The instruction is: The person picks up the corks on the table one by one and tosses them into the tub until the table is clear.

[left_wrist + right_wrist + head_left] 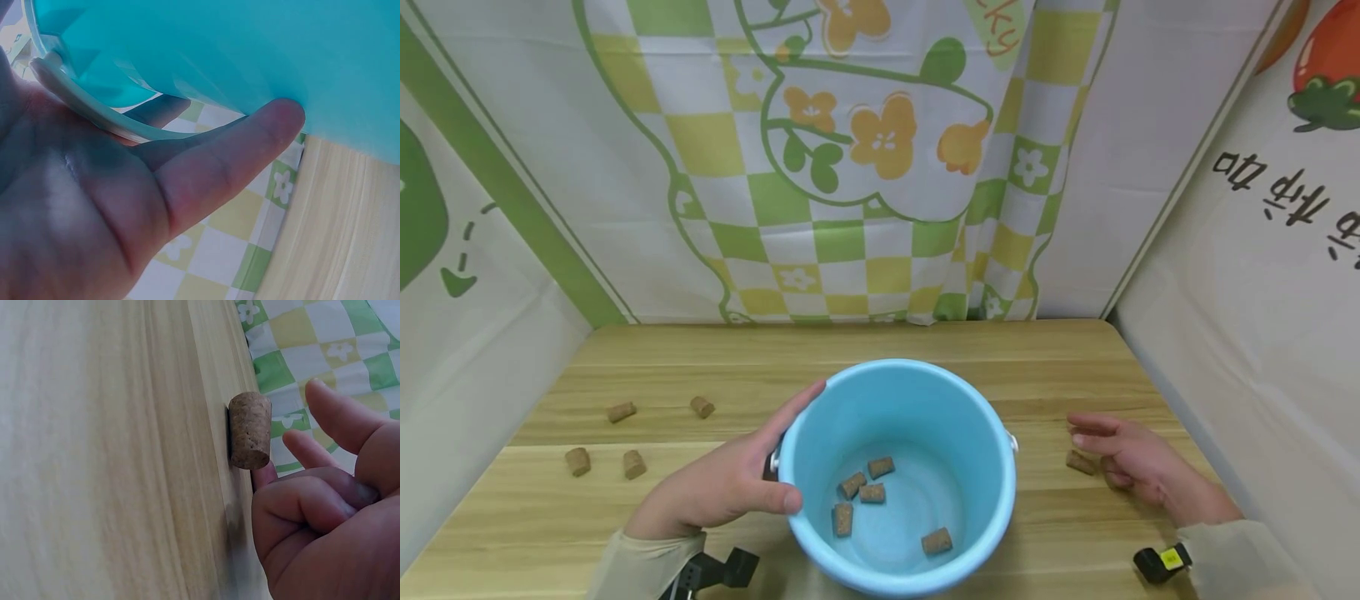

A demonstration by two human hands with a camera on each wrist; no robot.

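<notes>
A light blue bucket (898, 375) stands in the middle of the wooden table, with several corks (872, 493) on its bottom. My left hand (722, 483) holds the bucket's left side, thumb at the rim and fingers spread along the outer wall. In the left wrist view a finger (219, 169) presses on the blue wall beside the pale handle (94, 112). Over at the right, my right hand (1138, 467) is beside a single cork (1080, 462) lying on the table. Thumb and index finger are extended near this cork (250, 431), while other fingers bend toward the palm.
Several more corks (634, 464) lie scattered on the table's left part. The wooden table (1037, 358) ends at a checked curtain (842, 242) behind, and printed cloth walls (1247, 333) rise on both sides. A white handle hinge (1012, 442) sticks out at the bucket's right.
</notes>
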